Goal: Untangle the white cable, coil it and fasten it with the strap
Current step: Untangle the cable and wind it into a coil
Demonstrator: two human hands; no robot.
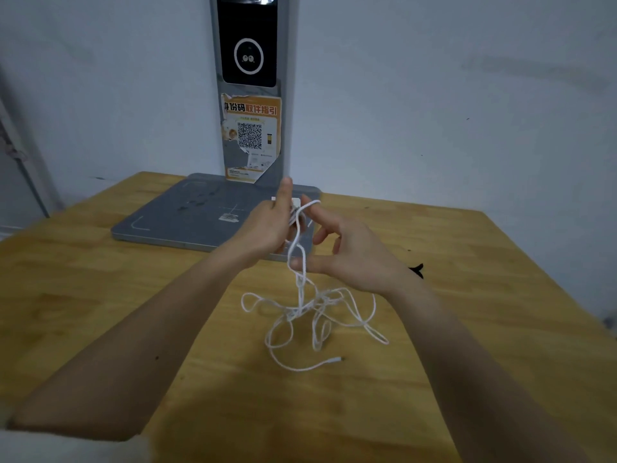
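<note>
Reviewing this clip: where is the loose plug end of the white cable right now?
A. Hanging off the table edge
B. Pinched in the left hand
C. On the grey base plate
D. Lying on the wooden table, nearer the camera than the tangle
D: the plug end lies flat on the wooden table, on the near side of the white cable tangle, with neither hand touching it.

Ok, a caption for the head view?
Both hands lift a loop of tangled white cable above a wooden table.

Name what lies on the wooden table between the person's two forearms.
In the head view, the tangled part of the white cable lies there on the table, its loose plug end nearest the camera.
</note>
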